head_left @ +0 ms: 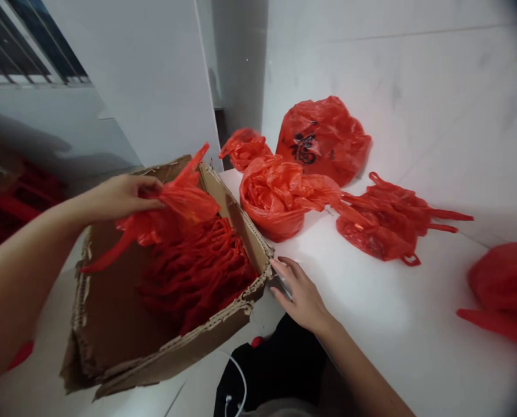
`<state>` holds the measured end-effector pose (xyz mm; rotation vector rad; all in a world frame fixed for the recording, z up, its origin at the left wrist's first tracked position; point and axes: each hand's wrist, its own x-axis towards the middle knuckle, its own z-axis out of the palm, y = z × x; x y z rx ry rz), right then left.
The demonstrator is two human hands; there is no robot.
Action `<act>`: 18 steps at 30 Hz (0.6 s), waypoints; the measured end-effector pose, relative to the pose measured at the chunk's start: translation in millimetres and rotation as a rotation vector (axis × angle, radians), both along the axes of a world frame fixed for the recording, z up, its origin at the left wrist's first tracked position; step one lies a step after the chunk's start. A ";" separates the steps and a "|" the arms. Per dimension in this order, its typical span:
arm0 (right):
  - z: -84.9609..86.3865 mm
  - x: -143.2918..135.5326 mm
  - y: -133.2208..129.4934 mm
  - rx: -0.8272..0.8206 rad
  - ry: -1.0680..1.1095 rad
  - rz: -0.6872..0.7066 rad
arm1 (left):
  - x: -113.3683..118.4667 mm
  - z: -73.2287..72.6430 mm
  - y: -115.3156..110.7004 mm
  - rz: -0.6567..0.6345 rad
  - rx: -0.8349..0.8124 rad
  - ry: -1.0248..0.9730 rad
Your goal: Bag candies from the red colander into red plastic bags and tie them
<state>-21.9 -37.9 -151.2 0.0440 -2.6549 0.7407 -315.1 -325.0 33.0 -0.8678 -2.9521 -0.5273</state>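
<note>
My left hand [132, 197] is closed on a crumpled red plastic bag [189, 200], held over an open cardboard box [217, 333]. One long handle of the bag hangs down to the left. Beneath it, a heap of red cords or straps [197, 272] fills the right part of the box; what exactly they are is unclear. My right hand [299, 292] is at the box's near right corner, fingers spread and partly bent, with the fingertips at or against the cardboard edge. Nothing shows in its grasp.
On the white table [362, 313] to the right lie a bunched red bag [275, 202], a large bag with black lettering [323, 142], a smaller knotted bag [245, 149] and a flattened bag [384, 220]. Another red bag [508, 284] lies at far right. A white cable [243, 376] hangs below.
</note>
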 end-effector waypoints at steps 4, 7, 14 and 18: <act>-17.2 -1.7 0.5 0.017 0.034 -0.004 | -20.1 -39.5 -17.6 -0.141 -0.238 -0.195; -21.2 -1.4 1.2 0.033 0.043 0.000 | -32.8 -63.1 -18.0 -0.227 -0.305 -0.331; -21.1 -3.4 0.6 0.052 0.071 0.020 | -98.4 -99.4 15.8 -0.231 -0.460 -0.381; -17.7 -5.1 -0.3 0.017 0.075 0.038 | -139.2 -112.5 42.5 -0.111 -0.416 -0.265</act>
